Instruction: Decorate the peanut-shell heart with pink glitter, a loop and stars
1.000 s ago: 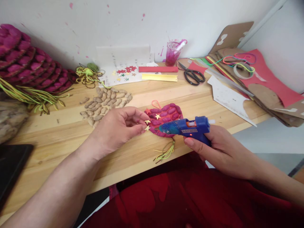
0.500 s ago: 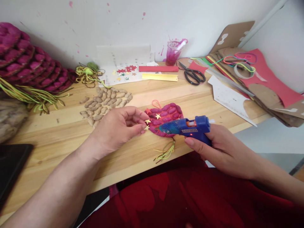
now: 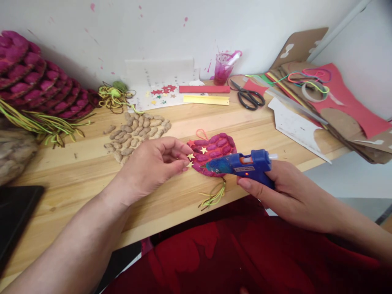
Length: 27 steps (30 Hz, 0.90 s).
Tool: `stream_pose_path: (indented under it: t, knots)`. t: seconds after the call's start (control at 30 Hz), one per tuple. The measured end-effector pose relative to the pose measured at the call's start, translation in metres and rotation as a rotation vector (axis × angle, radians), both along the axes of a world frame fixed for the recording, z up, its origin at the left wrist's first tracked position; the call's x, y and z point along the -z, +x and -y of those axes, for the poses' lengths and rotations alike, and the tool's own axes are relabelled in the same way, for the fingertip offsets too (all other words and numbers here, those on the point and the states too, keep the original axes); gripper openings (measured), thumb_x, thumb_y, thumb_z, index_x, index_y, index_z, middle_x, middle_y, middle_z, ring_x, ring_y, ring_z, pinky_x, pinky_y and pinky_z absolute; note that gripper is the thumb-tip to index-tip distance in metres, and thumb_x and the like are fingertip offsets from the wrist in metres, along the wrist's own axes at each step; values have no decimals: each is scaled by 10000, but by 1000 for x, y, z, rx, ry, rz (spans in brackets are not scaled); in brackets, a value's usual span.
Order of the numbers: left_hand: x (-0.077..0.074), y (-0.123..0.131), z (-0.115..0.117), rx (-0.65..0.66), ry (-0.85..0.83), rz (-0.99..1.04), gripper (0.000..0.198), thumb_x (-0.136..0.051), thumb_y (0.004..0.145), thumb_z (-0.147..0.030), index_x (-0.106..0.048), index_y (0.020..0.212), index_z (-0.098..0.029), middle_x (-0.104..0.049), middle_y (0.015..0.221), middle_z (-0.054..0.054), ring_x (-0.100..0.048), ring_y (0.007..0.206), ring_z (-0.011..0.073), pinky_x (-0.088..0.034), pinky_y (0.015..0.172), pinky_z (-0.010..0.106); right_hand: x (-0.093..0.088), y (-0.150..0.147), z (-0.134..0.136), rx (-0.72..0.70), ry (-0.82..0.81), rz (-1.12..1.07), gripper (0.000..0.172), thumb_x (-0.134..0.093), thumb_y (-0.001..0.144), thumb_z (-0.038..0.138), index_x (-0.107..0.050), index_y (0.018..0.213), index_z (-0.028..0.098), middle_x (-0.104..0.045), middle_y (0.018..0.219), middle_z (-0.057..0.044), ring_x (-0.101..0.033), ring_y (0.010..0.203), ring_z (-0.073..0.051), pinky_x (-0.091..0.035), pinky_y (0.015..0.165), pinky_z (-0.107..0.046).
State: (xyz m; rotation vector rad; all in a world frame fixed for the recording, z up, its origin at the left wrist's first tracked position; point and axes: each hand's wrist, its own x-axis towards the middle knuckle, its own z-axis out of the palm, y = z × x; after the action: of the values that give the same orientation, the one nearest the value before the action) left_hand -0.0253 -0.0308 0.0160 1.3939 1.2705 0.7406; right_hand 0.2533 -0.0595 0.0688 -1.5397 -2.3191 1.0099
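My right hand (image 3: 284, 192) is wrapped round the grip of a blue glue gun (image 3: 245, 163), its red light lit and its nozzle pointing left. Beneath the nozzle lies a magenta peanut-covered ornament (image 3: 220, 143) with a pink loop on top and a yellow-green yarn tassel (image 3: 214, 196) below. A red star and yellow stars lie on its left part. At the ornament's left edge, my left hand (image 3: 156, 163) pinches a small yellow star (image 3: 189, 164) between thumb and finger. Another yellow star (image 3: 190, 157) shows right beside the fingertips.
Unpainted peanuts (image 3: 137, 130) are spread left of the ornament. Behind are small stars on paper (image 3: 171, 100), red and yellow strips, scissors (image 3: 249, 98) and a stained cup (image 3: 223, 67). Cardboard and red sheets (image 3: 343, 102) fill the right; a large magenta peanut piece (image 3: 45, 81) stands left.
Almost nothing differs. The glue gun stays over the ornament, with at most a very slight shift, and my left hand keeps its place at the left edge.
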Motion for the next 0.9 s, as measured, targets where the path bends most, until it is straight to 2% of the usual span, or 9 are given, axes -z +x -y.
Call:
stream_pose_path:
  t: [0.17,0.3,0.4,0.53,0.6,0.77,0.9]
  knots:
    - [-2,4,1,-37,-31,37,250,-833,720,-242,-762,951,-178,-772,861,38,-725,777,158,-588,705,251,0,4,-2,39,-100,-63,435,-600,960,557,-566,682,225,-625,636,-22,-542,583,-183,-398,537,-308]
    - [-4,7,2,-55,-59,63,267,-841,694,-219,-755,943,-171,-766,855,34,-726,764,157,-597,710,257,5,12,-4,90,-328,-94,525,-580,946,644,-536,639,220,-609,568,-15,-555,559,-176,-413,542,-302]
    - [-6,10,3,-61,-70,70,278,-841,676,-203,-752,937,-169,-766,869,38,-726,768,158,-598,709,259,11,15,-7,179,-462,-233,540,-557,949,675,-551,672,211,-591,509,-12,-535,526,-154,-408,544,-286]
    - [-8,14,5,-60,-91,75,290,-829,673,-216,-751,948,-167,-768,871,48,-720,748,163,-601,715,282,20,15,-13,402,-532,-529,446,-547,968,632,-568,823,210,-526,444,32,-357,385,-99,-231,414,-259]
    - [-8,15,5,-69,-87,64,284,-824,678,-223,-755,948,-168,-764,858,46,-718,753,164,-596,717,279,25,13,-15,460,-573,-628,428,-549,961,625,-556,840,215,-514,436,36,-307,344,-90,-153,379,-259]
    - [-8,23,7,-89,-106,68,256,-811,709,-242,-755,946,-166,-771,877,52,-711,759,159,-575,703,264,34,11,-20,498,-570,-746,410,-572,954,593,-589,836,201,-502,435,41,-321,325,-66,-148,373,-233]
    - [-10,24,12,-102,-45,32,237,-802,753,-268,-755,968,-179,-781,923,50,-715,825,168,-576,773,277,36,12,-21,488,-571,-744,388,-565,967,588,-593,891,208,-509,446,44,-314,326,-72,-147,371,-236]
